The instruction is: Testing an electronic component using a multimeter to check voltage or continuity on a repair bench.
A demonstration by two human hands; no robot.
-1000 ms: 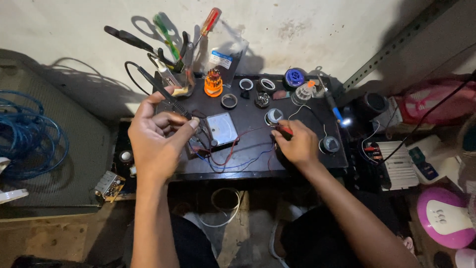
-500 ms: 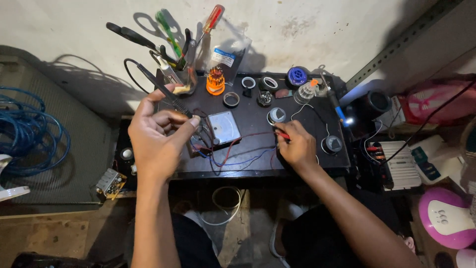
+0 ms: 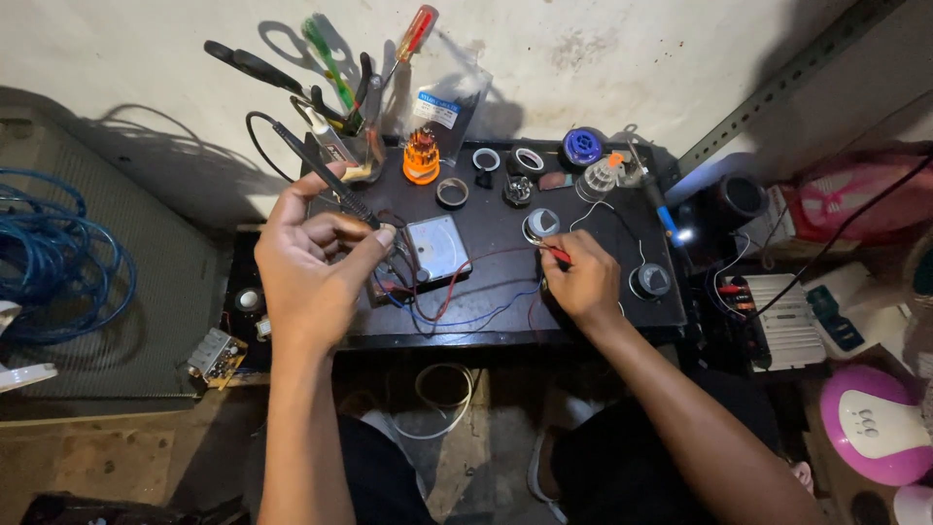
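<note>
The black probe slants up and leftward from the left hand, whose grip is clenched around its lower end, raised above the small dark worktop. Just right of that hand lies a square analog meter with red and blue wires trailing beneath it. The right hand rests on the worktop, pinching a red-tipped probe whose point sits beside a round grey part (contact cannot be told). An orange screwdriver-bit holder stands near the wall.
</note>
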